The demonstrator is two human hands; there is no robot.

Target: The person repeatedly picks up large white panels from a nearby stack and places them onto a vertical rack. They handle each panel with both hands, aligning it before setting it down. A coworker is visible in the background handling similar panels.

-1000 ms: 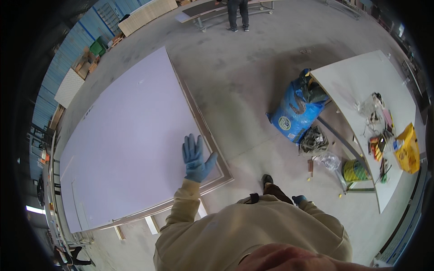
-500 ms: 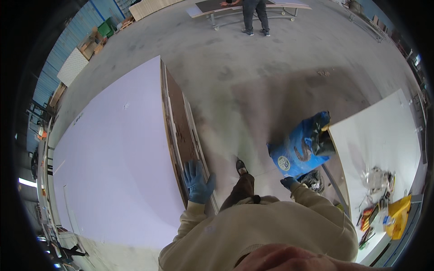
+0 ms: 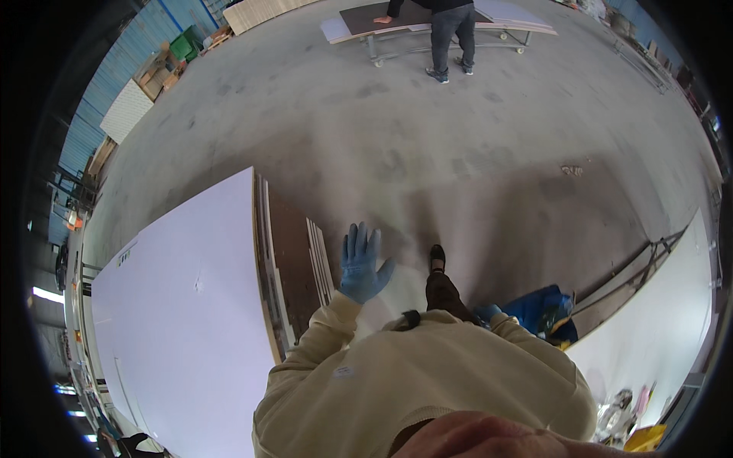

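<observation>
In a blue glove, my left hand is open, its fingers spread and pointing ahead. It holds nothing and hovers just right of a stack of large panels. The top panel is pale lilac; brown and white layered edges show along the stack's right side. My right hand, gloved in blue too, hangs low by my right side. Only a small part of it shows, so its fingers cannot be made out. Close to it is a crumpled blue bag, partly covered by my sleeve.
A white-topped table on a metal frame stands to my right, with several small items at its near end. Far ahead, a person in dark clothes leans over a wheeled table bearing a dark panel. Grey concrete floor lies between.
I have moved forward: the panel stack, blue bag and white-topped table sit lower in view. My left hand has come off the stack's edge and out to its right.
</observation>
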